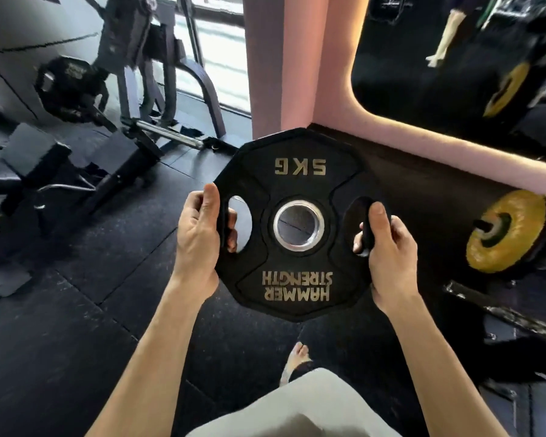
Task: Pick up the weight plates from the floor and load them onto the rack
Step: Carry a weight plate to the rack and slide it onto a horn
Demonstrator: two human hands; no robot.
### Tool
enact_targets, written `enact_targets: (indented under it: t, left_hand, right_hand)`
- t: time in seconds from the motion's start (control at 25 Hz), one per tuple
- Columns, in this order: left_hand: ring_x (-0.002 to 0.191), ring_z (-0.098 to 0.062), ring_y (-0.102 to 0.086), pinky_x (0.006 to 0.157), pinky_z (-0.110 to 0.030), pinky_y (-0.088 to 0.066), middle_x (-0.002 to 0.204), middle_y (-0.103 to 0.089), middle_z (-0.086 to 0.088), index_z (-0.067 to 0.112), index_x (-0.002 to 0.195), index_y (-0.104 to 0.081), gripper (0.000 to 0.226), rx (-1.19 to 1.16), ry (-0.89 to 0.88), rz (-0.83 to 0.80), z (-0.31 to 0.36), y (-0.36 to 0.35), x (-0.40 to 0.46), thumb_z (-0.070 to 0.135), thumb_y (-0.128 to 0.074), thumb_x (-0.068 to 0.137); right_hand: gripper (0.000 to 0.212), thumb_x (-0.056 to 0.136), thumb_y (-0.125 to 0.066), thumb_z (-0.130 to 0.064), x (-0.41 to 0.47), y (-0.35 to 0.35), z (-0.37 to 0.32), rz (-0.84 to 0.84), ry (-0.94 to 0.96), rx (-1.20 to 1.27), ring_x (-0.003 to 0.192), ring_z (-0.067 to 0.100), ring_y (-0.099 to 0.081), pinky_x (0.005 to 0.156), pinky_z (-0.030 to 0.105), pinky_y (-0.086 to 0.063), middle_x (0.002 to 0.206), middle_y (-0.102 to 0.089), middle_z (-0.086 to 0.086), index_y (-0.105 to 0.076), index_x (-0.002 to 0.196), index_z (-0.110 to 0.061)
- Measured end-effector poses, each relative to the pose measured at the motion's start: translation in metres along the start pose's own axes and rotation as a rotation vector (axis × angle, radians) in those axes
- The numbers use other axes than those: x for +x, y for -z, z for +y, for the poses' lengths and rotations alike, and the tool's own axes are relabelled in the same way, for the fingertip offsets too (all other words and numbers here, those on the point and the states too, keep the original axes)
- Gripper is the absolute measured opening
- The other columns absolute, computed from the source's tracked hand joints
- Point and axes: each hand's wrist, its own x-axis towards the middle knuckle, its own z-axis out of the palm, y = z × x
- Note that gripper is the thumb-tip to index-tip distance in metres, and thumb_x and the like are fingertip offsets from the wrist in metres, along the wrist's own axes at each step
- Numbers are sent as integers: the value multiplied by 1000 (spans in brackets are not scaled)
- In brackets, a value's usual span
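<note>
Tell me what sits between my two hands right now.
In the head view, the black 5 kg plate fills the stretch between the left hand and the right hand, each gripping a handle slot.

Bare forearms [158, 335], light grey garment [312, 405]

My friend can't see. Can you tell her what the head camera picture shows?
Two bare hands hold up a black 5 kg Hammer Strength weight plate, the left hand and right hand each curled through a side grip hole. To the right, a yellow plate sits on a rack peg above the dark gym floor.
</note>
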Motion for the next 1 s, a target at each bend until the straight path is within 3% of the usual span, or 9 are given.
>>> enact_targets:
  t: [0.16, 0.44, 0.68, 0.76, 1.0]
  left_hand:
    - [42, -13, -43, 38, -23, -34, 63, -53, -2, 17, 85, -44, 31, -23, -3, -76, -7, -32, 111, 45, -44, 99]
    - [43, -15, -41, 39, -25, -34, 64, -53, -3, 17, 85, -46, 31, -12, 4, -103, -7, -116, 319, 44, -45, 100]
    - [41, -14, -40, 37, -21, -35, 64, -49, -6, 16, 85, -47, 30, -49, 0, -159, -3, -170, 478, 40, -44, 102]
    - [41, -14, -40, 37, -21, -35, 64, -48, -7, 15, 84, -47, 31, -52, -3, -192, -8, -184, 535, 41, -45, 101]
    - [45, -20, -36, 44, -28, -32, 65, -49, -6, 17, 81, -46, 35, -43, 8, -364, -3, -242, 713, 47, -46, 98]
  right_hand:
    - [41, 84, -61, -59, 97, -29, -4, 70, 11, 13, 61, 15, -52, 65, 36, -44, 63, -57, 2, -60, 75, -19]
    - [41, 83, -60, -62, 300, -74, -31, 165, 1, -13, 66, 21, -53, 69, 41, -45, 65, -58, 3, -62, 71, -23]
    - [43, 74, -61, -70, 446, -119, -50, 249, 12, -29, 76, 20, -59, 81, 45, -50, 73, -63, -2, -65, 74, -27]
    - [40, 82, -60, -64, 496, -137, -49, 291, 20, -18, 83, 18, -63, 86, 43, -50, 80, -67, -4, -66, 82, -25]
    - [44, 74, -60, -67, 632, -191, -70, 433, 91, 38, 74, 23, -55, 75, 43, -46, 71, -61, 1, -64, 75, -23]
